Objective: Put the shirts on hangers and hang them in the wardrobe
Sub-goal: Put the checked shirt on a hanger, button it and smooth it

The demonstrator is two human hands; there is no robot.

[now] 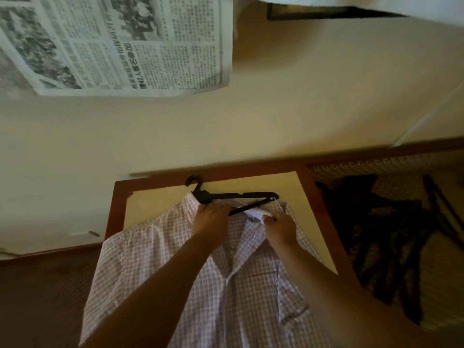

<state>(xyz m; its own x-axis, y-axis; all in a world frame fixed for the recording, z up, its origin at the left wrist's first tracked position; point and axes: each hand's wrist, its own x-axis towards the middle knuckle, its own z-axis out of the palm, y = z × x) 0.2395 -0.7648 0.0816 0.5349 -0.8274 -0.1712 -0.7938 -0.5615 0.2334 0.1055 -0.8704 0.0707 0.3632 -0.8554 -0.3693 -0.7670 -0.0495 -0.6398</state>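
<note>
step: hanger going into shirt no. 1, I judge; nothing hung yet here, no wardrobe in view.
shirt: checked, pale, lies front-up on the worktop, collar end away from me, tail running off the near edge. Landmark for everything below.
hanger: black plastic, at the shirt's collar end. Hook pokes out beyond the collar toward the wall; one arm is tucked under the left shoulder cloth, the other arm lies exposed on top of the right shoulder.
left hand: on the collar just left of the opening, fingers curled around the hanger neck and the cloth there; I read it as grasping the hanger.
right hand: just right of the collar opening, fingertips pinching the collar/shoulder cloth, lifting it.
next move needs: I'd pull the right shoulder cloth over the exposed hanger arm while my left keeps the hanger from sliding, then lift by the hook.
risk: open placket, shirt may slip off one side when lifted.
dark clothes: heap right of the shirt, past the worktop edge, on a woven surface.
newspaper: stuck on the wall, far beyond the collar.
</note>
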